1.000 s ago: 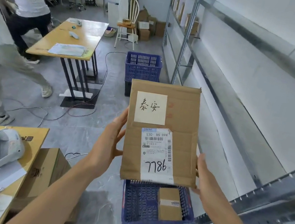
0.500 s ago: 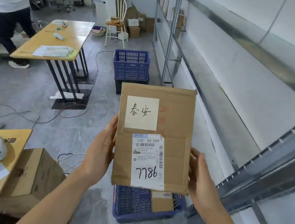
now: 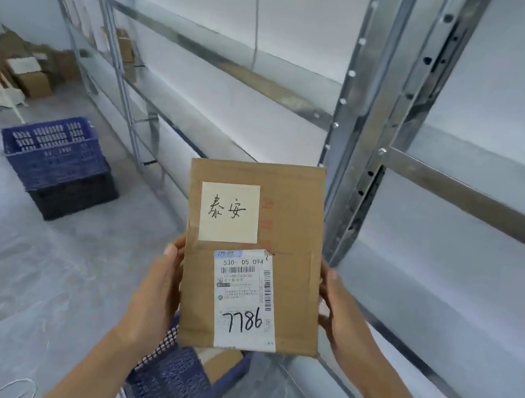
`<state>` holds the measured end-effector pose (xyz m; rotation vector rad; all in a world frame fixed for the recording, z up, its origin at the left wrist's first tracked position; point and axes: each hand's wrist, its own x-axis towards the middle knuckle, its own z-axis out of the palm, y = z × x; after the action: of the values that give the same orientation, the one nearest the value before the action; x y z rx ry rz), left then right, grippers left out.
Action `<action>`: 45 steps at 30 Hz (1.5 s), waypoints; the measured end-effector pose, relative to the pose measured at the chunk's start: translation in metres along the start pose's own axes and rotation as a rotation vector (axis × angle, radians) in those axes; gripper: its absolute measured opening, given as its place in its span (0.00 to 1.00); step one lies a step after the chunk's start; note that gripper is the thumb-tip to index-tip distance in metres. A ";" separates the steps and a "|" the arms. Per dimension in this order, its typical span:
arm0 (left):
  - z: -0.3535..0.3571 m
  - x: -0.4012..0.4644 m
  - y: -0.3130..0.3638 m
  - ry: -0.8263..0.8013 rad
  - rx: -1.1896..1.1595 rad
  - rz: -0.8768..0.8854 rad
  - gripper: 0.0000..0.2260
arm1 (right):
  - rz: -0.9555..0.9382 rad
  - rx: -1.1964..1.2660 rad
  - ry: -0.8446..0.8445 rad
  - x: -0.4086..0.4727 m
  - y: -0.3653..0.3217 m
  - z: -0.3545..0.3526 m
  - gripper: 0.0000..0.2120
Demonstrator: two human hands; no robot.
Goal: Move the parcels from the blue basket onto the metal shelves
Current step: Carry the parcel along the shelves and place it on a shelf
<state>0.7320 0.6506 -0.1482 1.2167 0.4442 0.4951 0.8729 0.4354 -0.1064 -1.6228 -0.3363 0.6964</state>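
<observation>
In the head view, my gaze has swung off the room and the yellow desks that filled the left of the frame half a second ago, and the metal shelves (image 3: pixel 461 204) now take up the whole right and top. I judge that as the carry turning into the placing step, with a bare shelf level right of centre the likely spot. My left hand (image 3: pixel 159 289) and right hand (image 3: pixel 342 316) form the grip, clamped on the long side edges of the parcel (image 3: pixel 252 252), which I hold upright just below centre frame, above the blue basket (image 3: pixel 174 385) at the bottom. The parcel is a flat brown carton with a cream note bearing handwritten characters, and a white shipping label marked 7786. One more box (image 3: pixel 220 362) shows in the basket.
</observation>
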 end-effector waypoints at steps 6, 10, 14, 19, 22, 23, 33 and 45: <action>0.051 -0.012 -0.018 -0.307 0.044 -0.116 0.21 | 0.032 0.007 0.324 -0.086 0.021 -0.035 0.22; 0.101 -0.027 -0.035 -0.455 0.107 -0.171 0.25 | 0.014 0.002 0.451 -0.159 0.052 -0.067 0.25; 0.163 -0.054 -0.052 -0.684 0.133 -0.269 0.22 | -0.034 0.003 0.648 -0.231 0.076 -0.098 0.21; 0.230 -0.099 -0.068 -0.957 0.167 -0.275 0.25 | -0.068 0.074 0.851 -0.317 0.100 -0.122 0.22; 0.268 -0.139 -0.082 -1.114 0.209 -0.273 0.26 | -0.083 0.125 0.971 -0.374 0.117 -0.135 0.22; 0.282 -0.155 -0.087 -1.156 0.217 -0.283 0.26 | -0.085 0.143 1.003 -0.394 0.124 -0.139 0.21; 0.397 -0.378 -0.131 -1.470 0.329 -0.401 0.25 | -0.095 0.301 1.216 -0.622 0.192 -0.185 0.19; 0.499 -0.601 -0.164 -1.600 0.418 -0.452 0.25 | -0.154 0.464 1.438 -0.837 0.241 -0.230 0.15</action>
<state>0.5489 -0.1258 -0.1263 1.4641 -0.5931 -1.0173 0.3255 -0.2794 -0.1247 -1.2591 0.6955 -0.5609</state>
